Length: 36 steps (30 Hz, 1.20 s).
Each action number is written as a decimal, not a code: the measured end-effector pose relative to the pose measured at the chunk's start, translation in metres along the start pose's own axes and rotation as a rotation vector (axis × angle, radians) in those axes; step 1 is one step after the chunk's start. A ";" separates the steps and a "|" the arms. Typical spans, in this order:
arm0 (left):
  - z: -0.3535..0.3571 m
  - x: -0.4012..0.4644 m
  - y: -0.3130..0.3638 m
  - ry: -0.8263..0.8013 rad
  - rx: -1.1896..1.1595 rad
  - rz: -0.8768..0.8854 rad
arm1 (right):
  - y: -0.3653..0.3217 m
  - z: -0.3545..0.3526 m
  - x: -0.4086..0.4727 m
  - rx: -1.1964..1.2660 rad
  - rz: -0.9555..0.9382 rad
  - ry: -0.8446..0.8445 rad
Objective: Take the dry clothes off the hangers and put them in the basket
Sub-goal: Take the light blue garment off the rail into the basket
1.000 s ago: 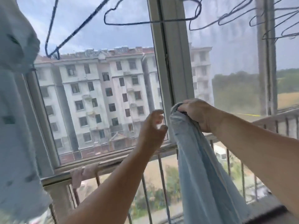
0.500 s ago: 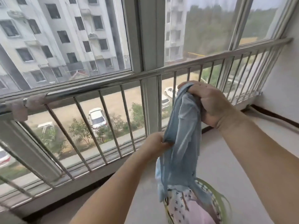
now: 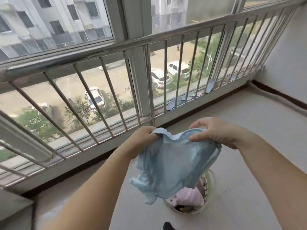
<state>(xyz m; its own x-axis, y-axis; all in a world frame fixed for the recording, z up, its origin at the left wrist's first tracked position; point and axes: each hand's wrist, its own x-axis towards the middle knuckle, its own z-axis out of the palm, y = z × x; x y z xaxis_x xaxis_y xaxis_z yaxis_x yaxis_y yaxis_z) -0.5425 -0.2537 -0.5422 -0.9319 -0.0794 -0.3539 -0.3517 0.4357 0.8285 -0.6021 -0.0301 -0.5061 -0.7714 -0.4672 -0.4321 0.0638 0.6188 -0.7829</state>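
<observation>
My left hand (image 3: 141, 138) pinches one top edge of the pale blue cloth garment (image 3: 171, 165); my right hand (image 3: 216, 131) pinches the other. It hangs between both grips, above the round woven basket (image 3: 186, 210) on the floor.

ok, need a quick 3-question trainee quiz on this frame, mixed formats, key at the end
1. True or false: the light blue garment already lies inside the basket.
2. Multiple choice: how is the garment held? A) by the left hand alone; B) by both the left hand and the right hand, along its top edge; C) by the right hand alone; D) by neither, it hangs on the railing.
3. Fill in: the basket already holds a ____ coloured piece of clothing on top.

Key:
1. False; it hangs in the air above the basket.
2. B
3. pink
</observation>
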 end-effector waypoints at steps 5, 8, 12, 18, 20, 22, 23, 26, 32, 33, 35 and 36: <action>-0.010 0.010 0.012 -0.201 0.008 -0.085 | 0.022 -0.003 -0.013 -0.113 0.109 -0.204; 0.004 0.023 0.015 -0.073 0.153 -0.046 | 0.025 -0.006 -0.016 -0.019 0.063 -0.170; 0.047 0.038 0.001 0.066 0.343 0.034 | 0.035 -0.009 -0.018 -0.001 -0.005 -0.146; 0.111 0.042 -0.028 0.196 0.317 -0.062 | 0.055 -0.022 -0.026 0.063 -0.032 -0.189; 0.131 0.040 -0.037 0.232 0.253 -0.117 | 0.063 -0.028 -0.031 0.080 -0.030 -0.209; 0.148 0.039 -0.045 0.217 0.252 -0.156 | 0.070 -0.035 -0.036 0.113 -0.040 -0.204; 0.154 0.039 -0.048 0.182 0.259 -0.164 | 0.071 -0.037 -0.038 0.141 -0.050 -0.195; 0.177 0.035 -0.055 0.001 0.214 -0.201 | 0.079 -0.046 -0.041 0.222 -0.066 -0.166; 0.219 0.036 -0.056 -0.151 0.215 -0.194 | 0.087 -0.059 -0.051 0.292 -0.131 -0.177; 0.222 0.037 -0.054 -0.117 0.216 -0.188 | 0.089 -0.061 -0.052 0.300 -0.138 -0.184; 0.228 0.041 -0.051 -0.085 0.229 -0.154 | 0.091 -0.063 -0.054 0.329 -0.141 -0.190; 0.231 0.043 -0.049 -0.093 0.243 -0.130 | 0.092 -0.064 -0.056 0.345 -0.142 -0.187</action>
<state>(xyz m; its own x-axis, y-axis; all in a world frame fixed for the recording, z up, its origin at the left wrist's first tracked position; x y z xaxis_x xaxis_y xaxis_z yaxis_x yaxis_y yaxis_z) -0.5451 -0.0720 -0.6984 -0.8643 -0.0707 -0.4980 -0.4257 0.6301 0.6494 -0.5937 0.0931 -0.5257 -0.6615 -0.6588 -0.3585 0.1981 0.3075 -0.9307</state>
